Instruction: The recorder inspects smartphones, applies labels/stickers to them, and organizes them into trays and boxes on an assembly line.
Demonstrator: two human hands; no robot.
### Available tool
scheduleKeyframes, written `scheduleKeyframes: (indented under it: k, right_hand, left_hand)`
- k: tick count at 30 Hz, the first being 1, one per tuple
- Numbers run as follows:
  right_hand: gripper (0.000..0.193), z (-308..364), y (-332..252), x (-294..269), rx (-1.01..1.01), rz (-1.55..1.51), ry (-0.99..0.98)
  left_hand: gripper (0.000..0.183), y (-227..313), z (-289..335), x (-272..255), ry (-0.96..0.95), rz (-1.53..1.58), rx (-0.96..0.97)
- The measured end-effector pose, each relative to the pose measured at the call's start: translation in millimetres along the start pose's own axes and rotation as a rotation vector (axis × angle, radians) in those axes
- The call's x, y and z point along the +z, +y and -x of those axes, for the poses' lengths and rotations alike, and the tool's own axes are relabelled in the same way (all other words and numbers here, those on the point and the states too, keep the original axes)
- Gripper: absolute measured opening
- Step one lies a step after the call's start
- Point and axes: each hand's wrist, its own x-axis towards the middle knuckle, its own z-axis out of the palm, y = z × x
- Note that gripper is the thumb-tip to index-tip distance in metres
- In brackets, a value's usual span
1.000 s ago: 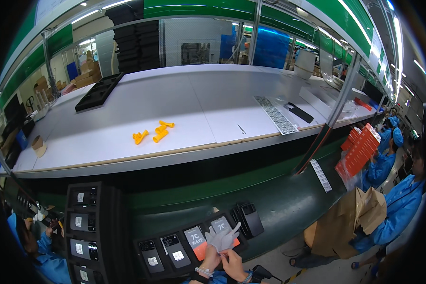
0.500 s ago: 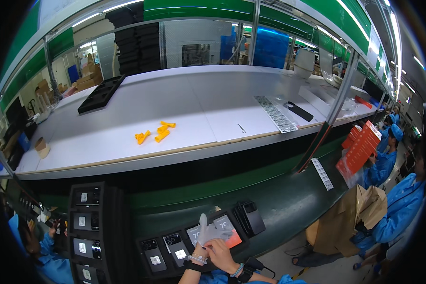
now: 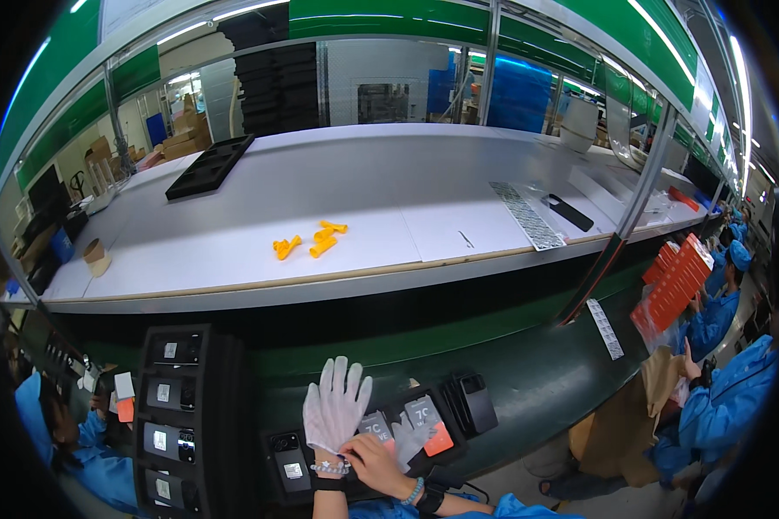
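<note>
My left hand wears a thin white glove and is raised palm down or up, I cannot tell which, with fingers spread. Bare, my right hand pinches the glove's cuff at the left wrist. A second white glove lies limp beside it on grey-and-orange boxes in a black tray. Left of these in the tray is a dark phone with a white label. Dark phone-like slabs stand stacked to the right of the tray.
Tall black trays holding labelled phones stand on the left. Beyond the green bench runs a raised white shelf with yellow pieces and a black tray. Co-workers in blue stand right, near a brown paper bag, and left.
My gloved left hand has risen and spread its fingers. My right hand has stayed at its wrist, and the loose glove now shows on the boxes. The view has shifted slightly.
</note>
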Motion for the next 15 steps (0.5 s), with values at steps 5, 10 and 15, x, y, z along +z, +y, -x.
scheduleKeyframes:
  k: [5, 10, 15]
  right_hand:
    - [0.013, -1, -15, 17, -0.183, -0.096, -0.151]
    - [0.015, 0, -38, 11, -0.243, -0.126, -0.247]
    - [0.016, 10, -5, 13, -0.237, -0.079, -0.212]
  left_hand:
    - [0.049, 21, 11, 2, -0.013, 0.046, 0.047]
    - [0.048, 34, 16, -24, 0.211, -0.521, 0.145]
    - [0.077, 28, 16, -39, 0.185, -0.388, 0.134]
